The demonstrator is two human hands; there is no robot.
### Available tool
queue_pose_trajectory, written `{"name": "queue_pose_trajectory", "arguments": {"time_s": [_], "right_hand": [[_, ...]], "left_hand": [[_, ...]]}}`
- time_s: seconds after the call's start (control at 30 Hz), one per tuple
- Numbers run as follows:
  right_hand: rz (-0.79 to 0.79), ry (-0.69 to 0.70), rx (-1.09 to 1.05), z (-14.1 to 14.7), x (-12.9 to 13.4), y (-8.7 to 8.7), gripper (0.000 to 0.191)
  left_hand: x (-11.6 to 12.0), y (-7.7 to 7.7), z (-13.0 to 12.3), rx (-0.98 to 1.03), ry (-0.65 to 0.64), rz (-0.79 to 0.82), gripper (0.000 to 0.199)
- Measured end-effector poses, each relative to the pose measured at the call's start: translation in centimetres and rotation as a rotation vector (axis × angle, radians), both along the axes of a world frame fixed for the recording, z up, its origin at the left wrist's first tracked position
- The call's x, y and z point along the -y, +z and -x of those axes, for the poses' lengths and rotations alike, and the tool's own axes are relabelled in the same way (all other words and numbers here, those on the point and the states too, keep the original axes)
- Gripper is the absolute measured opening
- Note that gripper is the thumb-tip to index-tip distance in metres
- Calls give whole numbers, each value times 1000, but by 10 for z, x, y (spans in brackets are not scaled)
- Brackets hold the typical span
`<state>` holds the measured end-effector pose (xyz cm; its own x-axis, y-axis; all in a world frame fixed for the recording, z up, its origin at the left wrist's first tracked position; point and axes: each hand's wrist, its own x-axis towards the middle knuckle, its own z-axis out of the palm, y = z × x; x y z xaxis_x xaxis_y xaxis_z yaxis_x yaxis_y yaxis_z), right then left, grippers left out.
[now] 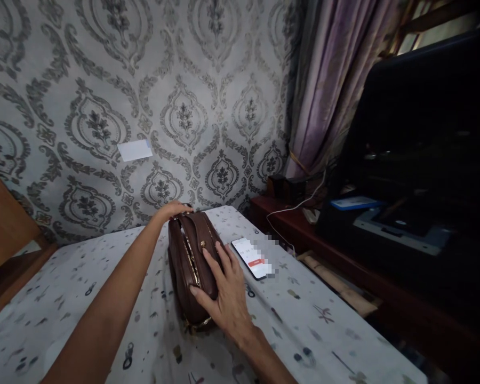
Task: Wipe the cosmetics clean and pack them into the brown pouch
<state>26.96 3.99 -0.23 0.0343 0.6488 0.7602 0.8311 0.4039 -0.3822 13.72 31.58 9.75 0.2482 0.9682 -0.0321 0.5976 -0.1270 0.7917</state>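
A brown leather bag (194, 245) with gold zippers and a gold stud rests on the patterned white sheet (304, 330). Its top zipper looks partly open. My left hand (175, 209) reaches to the far end of the bag and holds it there, fingertips partly hidden. Across the near right part of the bag lies my right hand (226, 288), fingers spread, with the thumb by the zipper and the other fingers near the stud. Just right of the bag is a phone (246, 256) with a lit screen, lying flat.
A patterned wall (224, 122) with a white paper (135, 150) on it rises behind the bed. On the right stand a dark red table (264, 208), a white cable (292, 208) and a large black screen (416, 138). Purple curtains (332, 80) hang beside it. A wooden panel (8, 224) is at left.
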Motion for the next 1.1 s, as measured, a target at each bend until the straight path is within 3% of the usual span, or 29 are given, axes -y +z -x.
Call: {"name": "queue_pose_trajectory", "arguments": {"time_s": [0.13, 0.47, 0.73, 1.1], "right_hand": [[11, -5, 4, -1, 1, 1, 69], [38, -4, 11, -1, 2, 0, 71], [9, 2, -12, -1, 1, -1, 72], [29, 16, -13, -2, 3, 2, 69]], "left_hand": [[-8, 2, -16, -105, -52, 124, 35], [-15, -3, -30, -100, 4, 80, 37], [-9, -6, -25, 66, 38, 9, 37], [9, -1, -21, 290, -53, -84, 36]]}}
